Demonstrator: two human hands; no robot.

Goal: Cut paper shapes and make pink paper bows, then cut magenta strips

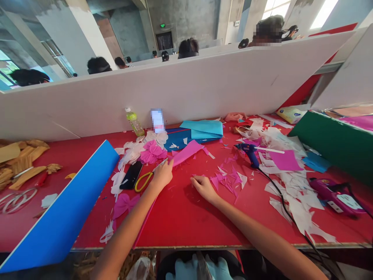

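Note:
My left hand [163, 175] rests on the red table [180, 217] with its fingers on the near end of a pink paper sheet [186, 152]. Yellow-handled scissors [147, 179] lie just left of that hand, beside a black phone [131, 175]. My right hand [204, 187] lies on the table with its fingers curled inward; whether they hold anything is hidden. Pink paper scraps [229, 179] lie right of it. A pink paper flower [152, 152] sits behind the scissors.
A blue glue gun [248, 151] with a black cord lies at right among white scraps. Blue and teal paper [201, 130], a green bottle [134, 122], a blue board [67, 210] at left, a green board [332, 142] and a purple device [335, 194] at right. A white partition stands behind.

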